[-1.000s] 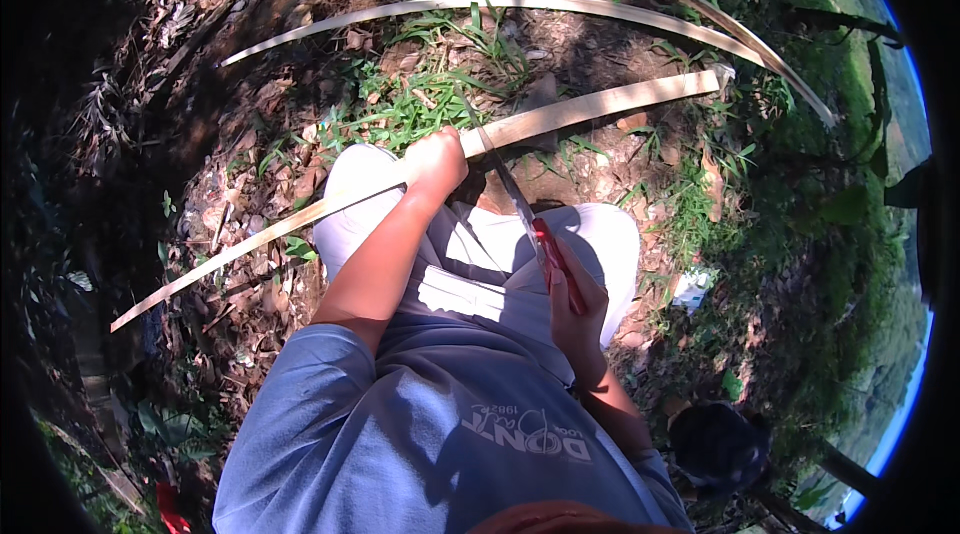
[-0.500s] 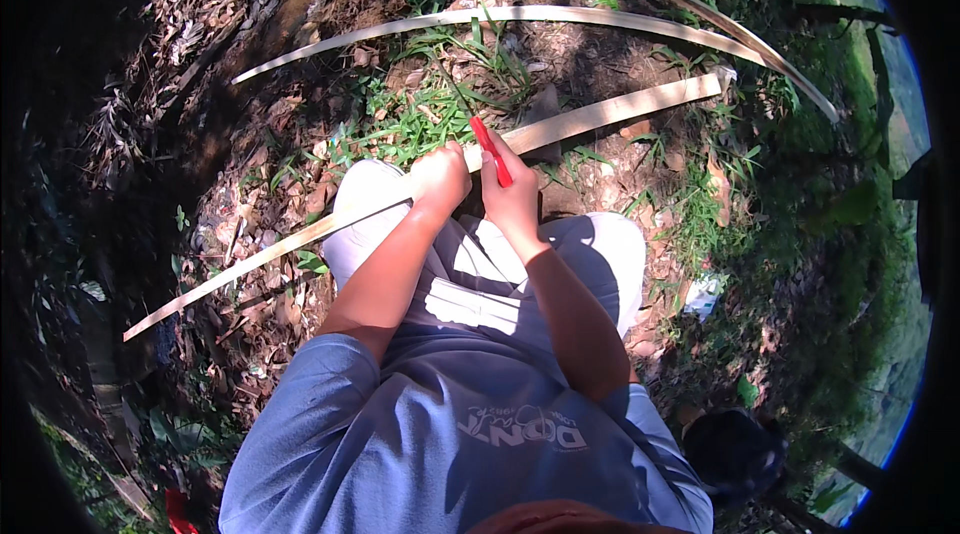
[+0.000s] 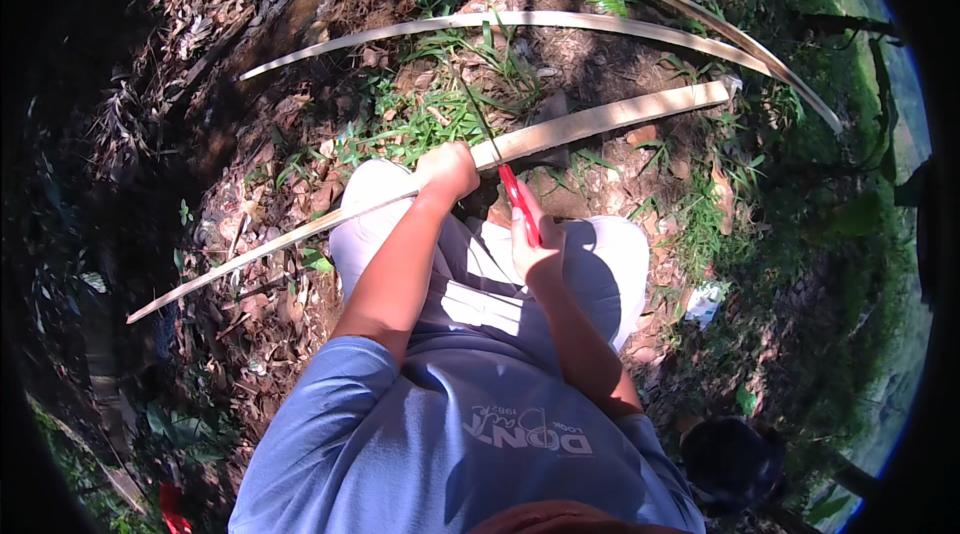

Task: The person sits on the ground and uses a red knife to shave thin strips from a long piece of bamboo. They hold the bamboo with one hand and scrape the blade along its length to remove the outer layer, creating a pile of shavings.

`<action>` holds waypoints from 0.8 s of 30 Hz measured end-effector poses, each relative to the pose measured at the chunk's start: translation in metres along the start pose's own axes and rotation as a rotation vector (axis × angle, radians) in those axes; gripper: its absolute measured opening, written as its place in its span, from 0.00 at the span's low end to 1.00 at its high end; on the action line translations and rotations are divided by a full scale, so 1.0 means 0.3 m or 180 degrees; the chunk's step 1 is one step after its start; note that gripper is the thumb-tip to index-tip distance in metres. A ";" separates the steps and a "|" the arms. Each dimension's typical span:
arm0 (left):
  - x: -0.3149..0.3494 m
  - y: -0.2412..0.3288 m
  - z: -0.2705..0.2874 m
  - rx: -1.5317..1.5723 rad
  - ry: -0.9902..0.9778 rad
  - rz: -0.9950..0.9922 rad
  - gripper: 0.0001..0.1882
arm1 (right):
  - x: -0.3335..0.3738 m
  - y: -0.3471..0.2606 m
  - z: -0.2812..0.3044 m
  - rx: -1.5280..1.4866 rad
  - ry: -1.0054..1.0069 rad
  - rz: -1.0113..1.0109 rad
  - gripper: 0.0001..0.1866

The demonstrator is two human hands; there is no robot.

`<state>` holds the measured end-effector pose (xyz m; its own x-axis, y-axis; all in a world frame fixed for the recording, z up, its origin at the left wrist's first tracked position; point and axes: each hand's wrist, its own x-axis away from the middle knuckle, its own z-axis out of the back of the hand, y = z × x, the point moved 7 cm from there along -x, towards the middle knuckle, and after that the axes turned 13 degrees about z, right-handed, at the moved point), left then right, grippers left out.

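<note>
A long, pale wooden strip (image 3: 610,118) lies slantwise over my lap, wider at its far right end and tapering to the lower left. My left hand (image 3: 447,171) is closed round its middle, above my left knee. Just right of that grip, the thin dark blade of a red-handled saw (image 3: 521,206) crosses the strip and points away from me over the grass. My right hand (image 3: 538,244) is wrapped round the saw's handle, on the near side of the strip.
Two more pale strips, a nearer one (image 3: 560,20) and a farther one (image 3: 690,6), lie on the ground ahead, meeting at the right. Dry leaves (image 3: 250,224) and grass (image 3: 425,124) surround me. A dark rounded object (image 3: 733,464) is at the lower right.
My right hand has drawn the saw back toward me and slightly right, so its handle has moved from over the strip to the near side. My left hand keeps its grip.
</note>
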<state>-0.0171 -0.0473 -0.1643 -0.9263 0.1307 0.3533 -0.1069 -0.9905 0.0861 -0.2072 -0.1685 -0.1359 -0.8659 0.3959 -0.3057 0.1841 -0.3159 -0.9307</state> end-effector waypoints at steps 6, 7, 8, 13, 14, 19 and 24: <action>0.008 0.002 0.001 0.0022 0.0023 0.0031 0.14 | 0.248 -0.198 0.234 0.0473 -0.0066 -0.0021 0.23; 0.002 -0.004 0.000 0.0033 0.0026 0.0033 0.14 | 0.277 -0.234 0.260 0.0538 -0.0105 0.0005 0.23; 0.000 -0.003 -0.002 0.0061 0.0016 0.0025 0.14 | 0.307 -0.281 0.294 0.0625 -0.0149 0.0024 0.23; 0.020 0.004 0.005 0.0037 0.0232 -0.0051 0.14 | 0.410 -0.422 0.395 0.0584 -0.0199 -0.0105 0.24; 0.018 0.000 0.003 0.0058 0.0268 -0.0078 0.14 | 0.403 -0.440 0.396 0.0559 -0.0218 -0.0162 0.24; 0.035 0.003 -0.012 0.0148 0.0644 -0.0211 0.09 | 0.378 -0.435 0.384 0.0495 -0.0042 -0.0163 0.23; 0.038 -0.010 -0.039 0.0135 0.1008 -0.0221 0.06 | 0.269 -0.406 0.340 0.0220 0.0020 -0.0264 0.22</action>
<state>-0.0314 -0.0432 -0.1713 -0.9844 0.1717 0.0385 -0.1648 -0.9762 0.1409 -0.3468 -0.1860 -0.0267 -0.8739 0.4285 -0.2296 0.0792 -0.3404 -0.9369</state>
